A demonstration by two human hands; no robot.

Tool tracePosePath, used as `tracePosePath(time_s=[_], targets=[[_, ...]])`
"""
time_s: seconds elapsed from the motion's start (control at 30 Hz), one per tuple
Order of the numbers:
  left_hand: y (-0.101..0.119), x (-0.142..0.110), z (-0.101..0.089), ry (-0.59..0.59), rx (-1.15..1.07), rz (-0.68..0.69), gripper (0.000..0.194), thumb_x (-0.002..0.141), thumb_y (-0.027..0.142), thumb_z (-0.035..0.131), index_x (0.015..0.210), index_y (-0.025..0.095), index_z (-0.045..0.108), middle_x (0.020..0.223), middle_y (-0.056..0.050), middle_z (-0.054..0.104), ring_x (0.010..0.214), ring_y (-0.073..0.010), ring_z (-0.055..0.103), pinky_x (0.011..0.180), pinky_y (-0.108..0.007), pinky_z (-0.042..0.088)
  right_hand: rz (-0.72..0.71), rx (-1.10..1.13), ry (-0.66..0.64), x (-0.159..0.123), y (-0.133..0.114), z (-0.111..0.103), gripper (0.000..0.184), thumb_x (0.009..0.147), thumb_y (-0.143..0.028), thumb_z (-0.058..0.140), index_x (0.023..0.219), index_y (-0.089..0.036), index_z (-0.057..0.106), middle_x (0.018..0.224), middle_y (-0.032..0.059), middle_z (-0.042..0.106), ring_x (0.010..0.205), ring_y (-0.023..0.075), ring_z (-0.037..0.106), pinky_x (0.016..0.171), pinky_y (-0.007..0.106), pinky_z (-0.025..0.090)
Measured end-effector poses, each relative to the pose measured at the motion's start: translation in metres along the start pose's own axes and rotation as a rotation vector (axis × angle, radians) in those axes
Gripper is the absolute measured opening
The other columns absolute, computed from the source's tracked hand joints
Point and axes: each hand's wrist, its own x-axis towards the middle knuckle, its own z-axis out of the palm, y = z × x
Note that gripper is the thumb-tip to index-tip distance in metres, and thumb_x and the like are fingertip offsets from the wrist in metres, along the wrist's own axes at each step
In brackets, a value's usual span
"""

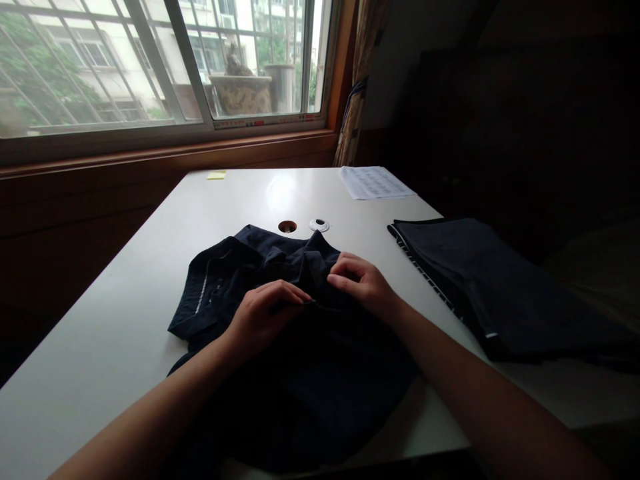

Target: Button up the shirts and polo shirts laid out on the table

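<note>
A pair of dark navy trousers (310, 400), by the look of its wide band, lies bunched on the white table (125, 293) in front of me. The band at its left side shows a pale line along the inside. My left hand (265, 310) is closed on the cloth near the middle, thumb and fingers pinched together. A small light spot shows at those fingertips, too small to name. Just right of it, my right hand (363, 283) has its fingers curled and pinching a raised fold. The lower part of the cloth is very dark, so its shape is hard to make out.
Folded dark trousers (480, 280) with a white-dashed edge lie on the right. Printed sheets (377, 183) rest at the far right corner, a yellow note (217, 175) at the far left. Beyond the cloth are a round table hole (287, 227) and a white ring (319, 225).
</note>
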Motion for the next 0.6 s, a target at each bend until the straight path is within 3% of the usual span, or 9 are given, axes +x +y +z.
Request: tracePosePath(time_s=[0.3, 0.6], targets=[[0.0014, -0.0012, -0.0020, -0.024, -0.040, 0.010, 0.004, 0.089, 0.015, 0.068, 0.091, 0.016, 0.064, 0.099, -0.008, 0.071, 0.091, -0.0193, 0.069, 0.084, -0.033, 0.056, -0.002, 0.043, 0.065, 0.0000, -0.0031, -0.0018, 0.017, 0.090, -0.030, 0.064, 0.077, -0.020, 0.064, 0.079, -0.0005, 0.053, 0.074, 0.0153, 0.052, 0.070, 0.030, 0.039], [0.0008, -0.0020, -0.0045, -0.022, 0.002, 0.044, 0.011, 0.089, 0.013, 0.066, 0.099, 0.018, 0.064, 0.096, -0.006, 0.068, 0.090, -0.0174, 0.066, 0.082, -0.030, 0.054, 0.086, 0.200, 0.273, -0.0002, 0.0001, -0.0074, 0.020, 0.090, -0.034, 0.064, 0.076, -0.020, 0.061, 0.075, -0.0018, 0.051, 0.069, 0.0136, 0.047, 0.065, 0.028, 0.039]])
